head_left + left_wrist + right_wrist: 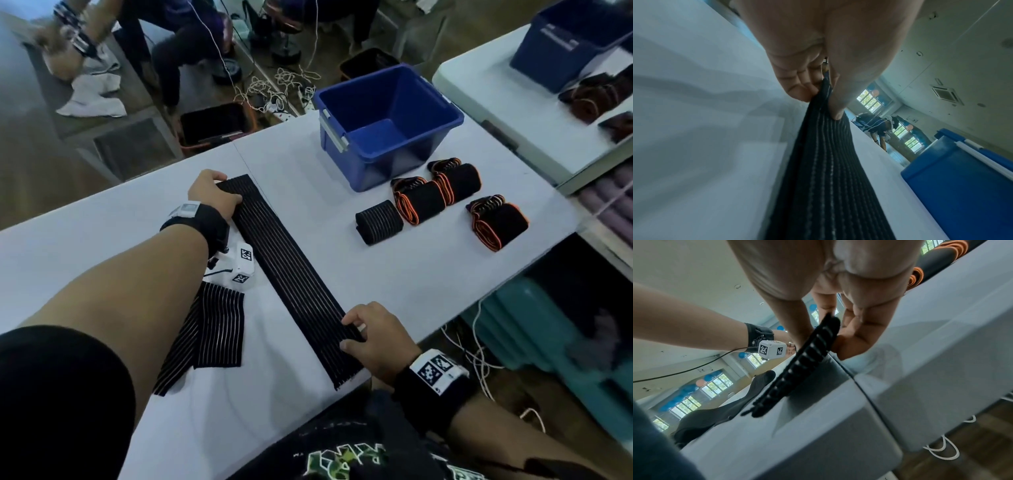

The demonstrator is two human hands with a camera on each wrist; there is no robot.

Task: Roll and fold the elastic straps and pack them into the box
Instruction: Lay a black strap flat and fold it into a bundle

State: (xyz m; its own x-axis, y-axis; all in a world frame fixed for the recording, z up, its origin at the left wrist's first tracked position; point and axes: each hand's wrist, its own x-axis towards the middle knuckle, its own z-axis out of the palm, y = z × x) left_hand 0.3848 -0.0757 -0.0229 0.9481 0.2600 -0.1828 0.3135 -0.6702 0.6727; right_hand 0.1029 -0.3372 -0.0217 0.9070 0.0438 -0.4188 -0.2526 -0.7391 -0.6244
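A long black striped elastic strap (287,274) lies stretched flat on the white table (394,281), running from the far left to the near edge. My left hand (214,195) pinches its far end (824,116). My right hand (371,335) pinches the near end (813,353) by the table's front edge. Another black striped strap (209,329) lies loose under my left forearm. An open blue box (387,123) stands at the far side, with nothing visible inside. In front of it lie one rolled black strap (378,222) and three rolled black-and-orange straps (424,198).
A second white table (507,92) at the right carries another blue box (568,41) and more rolled straps. Cables and black bins lie on the floor beyond the table. A person sits at the far left.
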